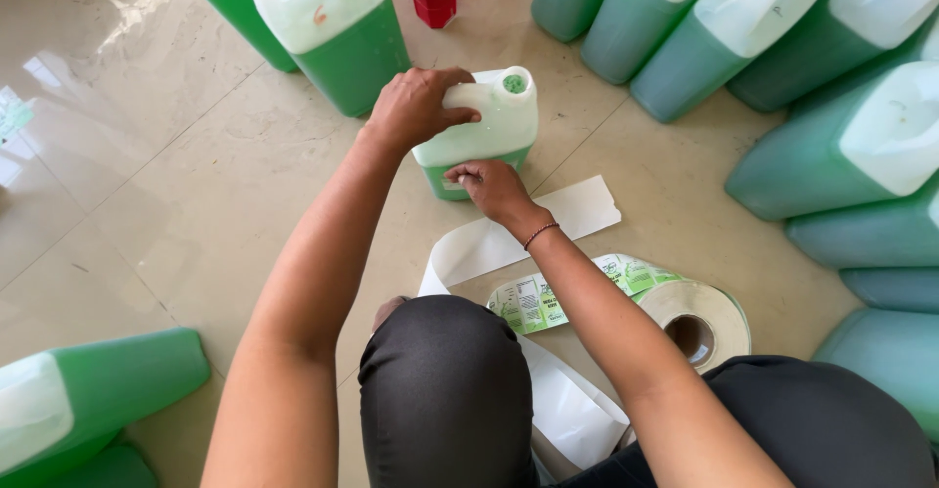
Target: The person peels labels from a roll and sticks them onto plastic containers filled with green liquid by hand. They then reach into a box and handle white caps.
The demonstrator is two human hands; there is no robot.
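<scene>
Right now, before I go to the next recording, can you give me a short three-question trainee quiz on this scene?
1. True or false: the left hand grips the handle of the open jerrycan.
2. What does the right hand touch? A) the label roll B) the jerrycan's lower front C) the red object
3. Fill in: the label roll lies on the ____ floor, beside the person's knee.

Key:
1. True
2. B
3. Tiled
</scene>
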